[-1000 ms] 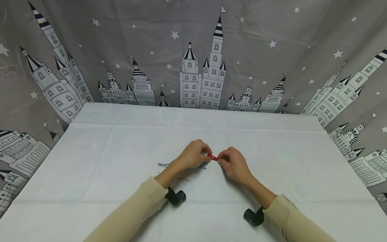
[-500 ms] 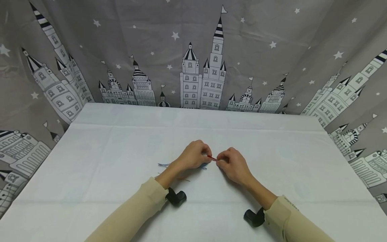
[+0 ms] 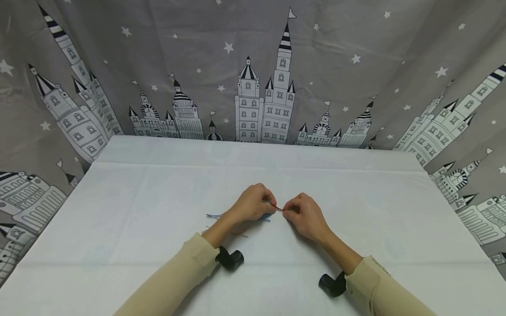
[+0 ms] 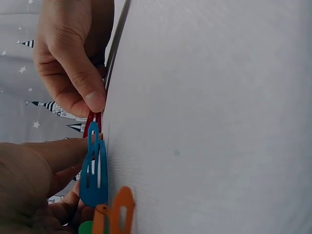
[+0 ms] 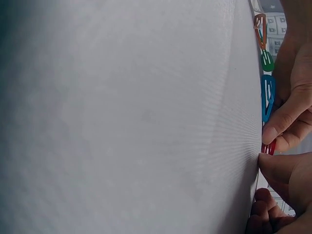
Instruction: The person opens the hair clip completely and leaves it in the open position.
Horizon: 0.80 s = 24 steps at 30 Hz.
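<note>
A red snap hair clip (image 3: 279, 209) is stretched between both hands near the table's middle. My left hand (image 3: 254, 202) pinches its left end, while the fingers of my right hand (image 3: 304, 216) pinch the right end. Seen edge-on from the head, the clip looks like a thin line. Close by the left hand lies a blue hair clip (image 4: 92, 196), partly behind that hand in the head view. Beyond it in the right wrist view are a green clip (image 5: 266, 61) and an orange clip (image 5: 260, 30). Whether the clips are linked, I cannot tell.
A white cloth covers the table (image 3: 166, 184). Behind it hangs a grey curtain (image 3: 336, 57) printed with castles and stars. Black wrist mounts (image 3: 231, 258) stick out from beneath both beige sleeves (image 3: 174, 276).
The red clip has turned from showing its flat face to showing its edge. My right hand has shifted very slightly left; the left hand keeps nearly the same place.
</note>
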Each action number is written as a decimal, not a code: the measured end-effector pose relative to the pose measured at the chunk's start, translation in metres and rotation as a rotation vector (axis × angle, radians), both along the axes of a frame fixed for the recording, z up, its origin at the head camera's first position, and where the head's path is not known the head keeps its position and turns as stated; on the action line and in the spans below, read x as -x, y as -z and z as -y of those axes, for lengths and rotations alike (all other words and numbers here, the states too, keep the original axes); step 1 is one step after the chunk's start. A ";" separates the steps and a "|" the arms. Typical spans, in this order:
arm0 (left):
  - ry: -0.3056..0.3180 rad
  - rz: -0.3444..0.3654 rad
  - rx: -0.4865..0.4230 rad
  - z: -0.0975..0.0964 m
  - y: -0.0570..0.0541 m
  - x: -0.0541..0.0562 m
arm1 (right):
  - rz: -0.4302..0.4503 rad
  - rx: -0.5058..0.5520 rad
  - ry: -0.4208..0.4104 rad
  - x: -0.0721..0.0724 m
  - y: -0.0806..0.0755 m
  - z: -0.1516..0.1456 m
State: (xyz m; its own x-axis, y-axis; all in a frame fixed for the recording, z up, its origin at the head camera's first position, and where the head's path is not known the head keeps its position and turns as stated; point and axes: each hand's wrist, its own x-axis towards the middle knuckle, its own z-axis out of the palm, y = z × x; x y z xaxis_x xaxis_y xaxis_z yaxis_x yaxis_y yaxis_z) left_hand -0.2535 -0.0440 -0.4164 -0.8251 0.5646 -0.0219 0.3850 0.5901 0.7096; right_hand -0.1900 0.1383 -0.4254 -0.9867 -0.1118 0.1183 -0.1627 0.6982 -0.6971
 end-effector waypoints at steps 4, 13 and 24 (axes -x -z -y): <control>-0.005 0.010 -0.005 0.001 0.000 0.000 | 0.007 -0.007 -0.003 0.001 0.000 0.001; -0.016 0.017 -0.004 0.000 0.000 -0.001 | 0.006 -0.004 -0.005 0.001 0.001 -0.001; -0.012 0.013 -0.030 0.002 -0.002 -0.005 | -0.007 0.030 -0.013 -0.001 0.000 -0.003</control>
State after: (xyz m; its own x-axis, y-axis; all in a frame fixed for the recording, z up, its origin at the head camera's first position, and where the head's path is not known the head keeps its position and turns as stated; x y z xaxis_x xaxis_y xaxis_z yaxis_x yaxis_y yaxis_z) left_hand -0.2483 -0.0457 -0.4143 -0.8317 0.5550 -0.0159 0.3685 0.5731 0.7320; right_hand -0.1887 0.1413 -0.4251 -0.9843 -0.1209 0.1285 -0.1764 0.6746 -0.7168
